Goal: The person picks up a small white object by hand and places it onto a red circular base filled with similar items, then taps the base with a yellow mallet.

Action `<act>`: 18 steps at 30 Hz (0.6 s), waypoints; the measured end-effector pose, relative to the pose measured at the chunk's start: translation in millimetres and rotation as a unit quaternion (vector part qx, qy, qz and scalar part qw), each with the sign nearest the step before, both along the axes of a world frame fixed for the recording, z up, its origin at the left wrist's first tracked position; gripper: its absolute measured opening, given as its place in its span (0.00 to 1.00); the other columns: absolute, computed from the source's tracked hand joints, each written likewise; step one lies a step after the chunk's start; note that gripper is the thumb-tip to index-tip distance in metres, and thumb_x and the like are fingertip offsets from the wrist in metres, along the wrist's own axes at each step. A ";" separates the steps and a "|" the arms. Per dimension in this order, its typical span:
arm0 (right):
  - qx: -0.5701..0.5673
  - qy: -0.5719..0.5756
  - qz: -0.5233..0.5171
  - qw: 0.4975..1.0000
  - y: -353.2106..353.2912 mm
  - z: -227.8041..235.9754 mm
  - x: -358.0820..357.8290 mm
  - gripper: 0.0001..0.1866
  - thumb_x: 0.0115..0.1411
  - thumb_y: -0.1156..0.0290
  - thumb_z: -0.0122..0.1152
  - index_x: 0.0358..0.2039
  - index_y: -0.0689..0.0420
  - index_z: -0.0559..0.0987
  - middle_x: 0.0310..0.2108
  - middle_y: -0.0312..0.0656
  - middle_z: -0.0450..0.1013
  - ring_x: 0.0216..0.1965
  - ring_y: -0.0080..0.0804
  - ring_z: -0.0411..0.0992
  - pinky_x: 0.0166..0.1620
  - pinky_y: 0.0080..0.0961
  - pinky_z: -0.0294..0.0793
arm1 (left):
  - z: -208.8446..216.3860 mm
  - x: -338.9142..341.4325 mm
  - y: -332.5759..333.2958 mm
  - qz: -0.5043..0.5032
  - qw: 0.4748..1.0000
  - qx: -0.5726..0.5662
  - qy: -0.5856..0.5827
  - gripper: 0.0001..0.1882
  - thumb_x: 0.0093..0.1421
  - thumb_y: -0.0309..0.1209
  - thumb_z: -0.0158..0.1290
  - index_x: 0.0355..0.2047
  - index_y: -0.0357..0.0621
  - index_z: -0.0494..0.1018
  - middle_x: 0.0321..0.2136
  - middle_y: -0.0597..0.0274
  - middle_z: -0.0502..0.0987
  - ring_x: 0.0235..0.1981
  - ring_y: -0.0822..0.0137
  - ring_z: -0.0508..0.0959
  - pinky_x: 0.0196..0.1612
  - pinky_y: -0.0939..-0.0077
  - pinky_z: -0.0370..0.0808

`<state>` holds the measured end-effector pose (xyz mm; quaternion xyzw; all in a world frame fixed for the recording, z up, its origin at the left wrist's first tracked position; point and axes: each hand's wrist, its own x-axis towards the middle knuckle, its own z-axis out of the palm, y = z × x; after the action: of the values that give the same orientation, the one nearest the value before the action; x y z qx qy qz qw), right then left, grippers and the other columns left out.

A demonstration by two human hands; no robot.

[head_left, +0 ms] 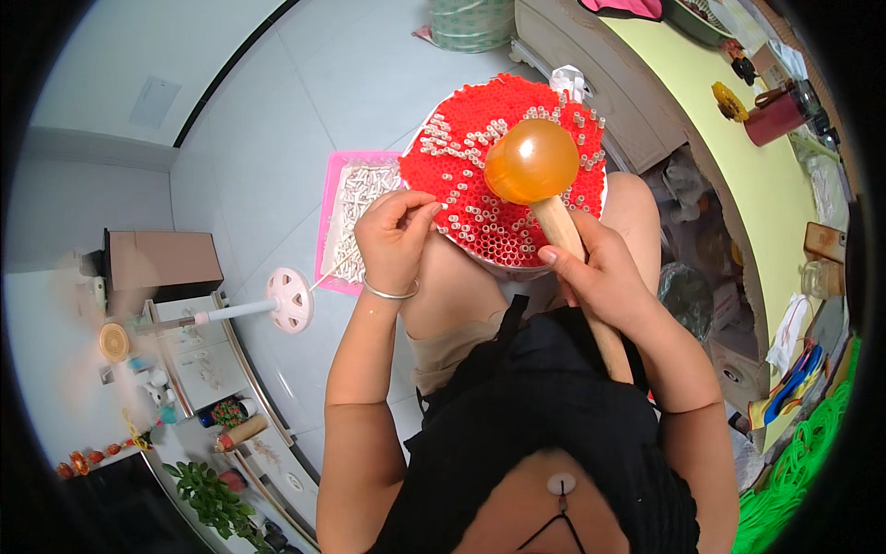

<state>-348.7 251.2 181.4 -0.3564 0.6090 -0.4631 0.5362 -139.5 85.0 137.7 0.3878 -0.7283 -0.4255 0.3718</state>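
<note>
Head view, round tub [517, 268] packed with red tubes [489, 157], pink tray [329, 212] of white pieces [365, 189], left grip [395, 242] pinching one, right grip [600, 277] grasping mallet [535, 166].

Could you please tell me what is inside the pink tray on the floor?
The pink tray holds a heap of small white tubes. The left hand covers its right part, so whatever lies there is hidden.

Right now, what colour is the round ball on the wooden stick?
Shiny orange. The ball tops the stick in the right hand; head view.
</note>
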 end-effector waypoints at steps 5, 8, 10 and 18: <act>-0.006 -0.001 -0.004 1.000 4.4 0.7 -4.1 0.17 0.64 0.66 0.61 0.46 0.65 0.71 0.24 0.37 0.71 0.15 0.20 0.67 0.19 0.19 0.68 | -1.7 -5.3 -0.6 0.006 0.999 0.003 -0.054 0.03 0.54 0.18 0.61 0.29 0.34 0.80 0.25 0.61 0.78 0.22 0.74 0.77 0.27 0.83 0.73; 0.001 -0.004 -0.003 1.000 5.9 -2.7 -7.7 0.17 0.64 0.65 0.61 0.45 0.64 0.71 0.24 0.38 0.71 0.16 0.20 0.68 0.19 0.20 0.68 | -0.5 -10.7 0.0 -0.002 0.995 -0.056 -0.085 0.03 0.52 0.20 0.63 0.28 0.36 0.80 0.23 0.59 0.78 0.23 0.71 0.77 0.27 0.80 0.73; 0.002 -0.014 0.000 1.000 4.5 -1.9 -7.2 0.17 0.64 0.64 0.61 0.44 0.64 0.71 0.24 0.38 0.71 0.16 0.21 0.68 0.20 0.20 0.69 | 2.0 -12.0 0.4 -0.009 0.989 -0.109 -0.104 0.03 0.52 0.20 0.63 0.28 0.36 0.80 0.23 0.59 0.78 0.22 0.71 0.77 0.26 0.79 0.73; 0.003 0.004 0.009 1.000 3.8 -6.7 -4.1 0.17 0.64 0.64 0.61 0.43 0.65 0.72 0.24 0.39 0.72 0.16 0.22 0.69 0.20 0.22 0.69 | 9.4 -16.8 1.8 -0.022 0.967 -0.189 -0.170 0.03 0.51 0.21 0.63 0.26 0.39 0.79 0.23 0.56 0.78 0.25 0.59 0.78 0.30 0.70 0.75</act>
<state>-352.9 255.0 174.7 -0.3622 0.6097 -0.4545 0.5391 -156.3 86.8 147.1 0.3605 -0.8564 -0.2163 0.2997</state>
